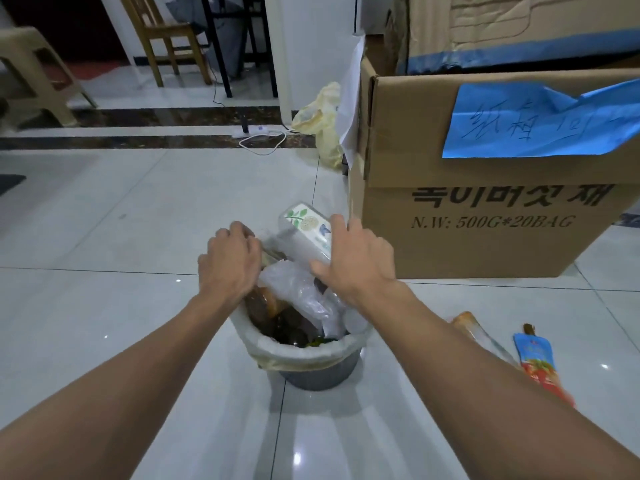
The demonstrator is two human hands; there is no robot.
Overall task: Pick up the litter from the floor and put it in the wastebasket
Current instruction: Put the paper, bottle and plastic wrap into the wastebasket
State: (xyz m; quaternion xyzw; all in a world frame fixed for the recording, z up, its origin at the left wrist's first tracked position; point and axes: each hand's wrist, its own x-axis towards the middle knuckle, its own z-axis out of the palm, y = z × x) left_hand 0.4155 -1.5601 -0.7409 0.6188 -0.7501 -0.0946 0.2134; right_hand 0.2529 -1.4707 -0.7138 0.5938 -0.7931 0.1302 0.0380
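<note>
A grey wastebasket point(318, 374) with a pale liner stands on the white tile floor, heaped with wrappers and clear plastic. A clear plastic container point(306, 226) with a leaf-printed label sticks out of the top at the far side. My right hand point(356, 261) rests on that container with fingers spread across it. My left hand point(230, 259) has its fingers curled at the basket's far left rim, over the litter; what they grip is hidden. A red and blue pouch point(538, 363) and an orange wrapper point(467, 325) lie on the floor at the right.
A large cardboard box point(485, 209) with a blue paper label stands just right of the basket. A yellow plastic bag point(322, 123) and a power strip with cable point(256, 131) lie behind. A wooden chair point(166, 32) and a beige stool point(31, 74) stand at the back left.
</note>
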